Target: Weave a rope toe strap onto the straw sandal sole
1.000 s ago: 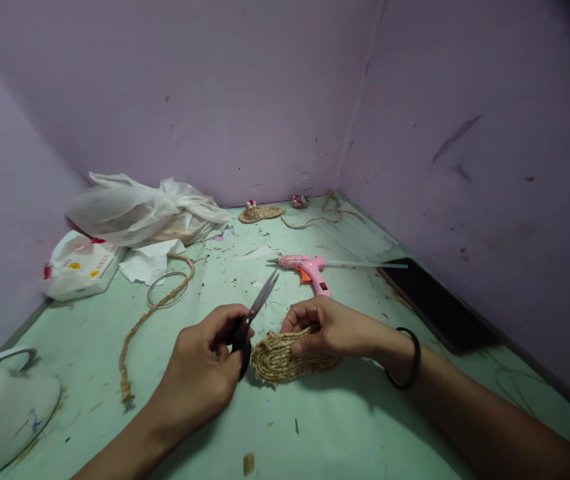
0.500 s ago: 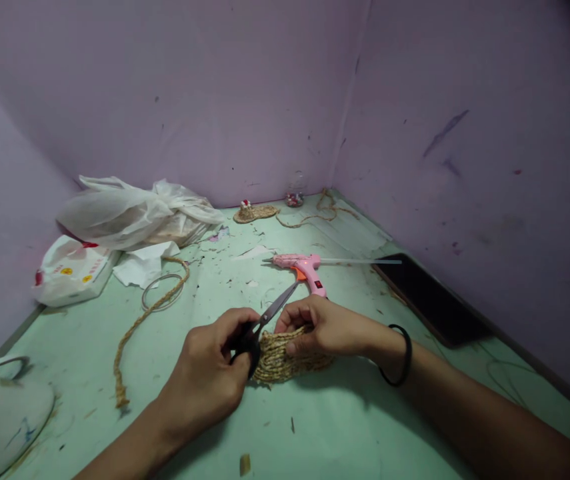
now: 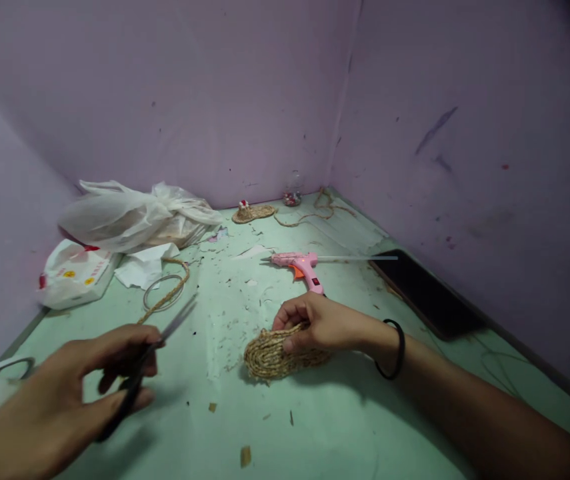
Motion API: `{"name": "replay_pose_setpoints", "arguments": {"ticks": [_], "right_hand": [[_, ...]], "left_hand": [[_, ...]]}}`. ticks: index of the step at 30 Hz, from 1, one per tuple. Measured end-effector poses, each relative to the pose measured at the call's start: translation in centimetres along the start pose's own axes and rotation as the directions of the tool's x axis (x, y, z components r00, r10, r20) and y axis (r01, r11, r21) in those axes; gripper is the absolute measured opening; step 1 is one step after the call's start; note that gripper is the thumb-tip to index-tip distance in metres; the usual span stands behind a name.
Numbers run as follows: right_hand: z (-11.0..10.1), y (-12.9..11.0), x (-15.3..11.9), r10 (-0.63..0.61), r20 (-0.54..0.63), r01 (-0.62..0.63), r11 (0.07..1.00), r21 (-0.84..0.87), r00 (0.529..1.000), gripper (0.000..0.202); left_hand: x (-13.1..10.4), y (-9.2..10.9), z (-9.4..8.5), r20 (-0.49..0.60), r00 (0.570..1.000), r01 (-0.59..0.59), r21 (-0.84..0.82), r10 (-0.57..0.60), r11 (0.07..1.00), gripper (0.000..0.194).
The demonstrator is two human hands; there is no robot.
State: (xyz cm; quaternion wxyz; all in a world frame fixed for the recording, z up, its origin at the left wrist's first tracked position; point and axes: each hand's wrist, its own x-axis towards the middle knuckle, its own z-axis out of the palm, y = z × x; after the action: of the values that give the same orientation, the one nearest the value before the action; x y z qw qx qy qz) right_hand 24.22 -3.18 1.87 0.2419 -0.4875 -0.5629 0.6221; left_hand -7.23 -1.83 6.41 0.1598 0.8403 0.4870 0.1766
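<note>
Left hand (image 3: 67, 393), near left, holds black-handled scissors (image 3: 177, 323), blades pointing far right, slightly blurred. Right hand (image 3: 317, 323) pinches coiled straw-rope oval (image 3: 263, 359) on green tabletop (image 3: 345, 427). Beyond: pink glue gun (image 3: 303, 263), nozzle left; glue stick (image 3: 355, 258) protruding right, towards smartphone (image 3: 427, 293).

- Here's the pale green desk (image 3: 365, 427), with straw scraps (image 3: 245, 457) dotted across its near half!
- Centre stage, a pink glue gun (image 3: 305, 264) lies flat, its clear glue stick (image 3: 345, 258) reaching over the black phone (image 3: 429, 297)'s far corner.
- Left side, braided rope (image 3: 165, 304) crosses a metal ring (image 3: 145, 294) near white paper (image 3: 137, 268) and a plastic bag (image 3: 115, 217).
- At the back, a woven sole (image 3: 263, 212) near a clear jar (image 3: 293, 199)!
</note>
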Motion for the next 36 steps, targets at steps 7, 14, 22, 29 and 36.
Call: {"name": "replay_pose_setpoints", "arguments": {"ticks": [7,14,22,29,36], "right_hand": [[-0.3,0.0,-0.4,-0.128,0.131,0.145,0.981,-0.126,0.983,0.038],[-0.2,0.0,-0.2,-0.097,0.079,0.113,0.968,-0.223,0.992,0.054],[0.6,-0.9,-0.8,-0.089,-0.063,0.060,0.929,-0.366,0.994,0.073],[0.8,-0.3,-0.8,-0.119,-0.050,0.094,0.932,-0.351,0.992,0.070],[1.3,-0.4,-1.0,-0.177,-0.090,0.125,0.902,-0.414,0.980,0.071]], "left_hand": [[2.6,4.5,3.5,0.355,0.912,-0.269,0.133,0.208,0.954,0.046],[2.7,4.2,4.6,0.375,0.874,-0.404,0.205,0.309,0.892,0.057],[3.3,5.5,4.0,0.424,0.853,-0.427,0.230,0.305,0.874,0.060],[2.8,5.6,4.0,0.453,0.857,-0.378,0.225,0.247,0.898,0.062],[3.3,6.5,4.1,0.526,0.823,-0.382,0.235,0.213,0.894,0.060]]}}
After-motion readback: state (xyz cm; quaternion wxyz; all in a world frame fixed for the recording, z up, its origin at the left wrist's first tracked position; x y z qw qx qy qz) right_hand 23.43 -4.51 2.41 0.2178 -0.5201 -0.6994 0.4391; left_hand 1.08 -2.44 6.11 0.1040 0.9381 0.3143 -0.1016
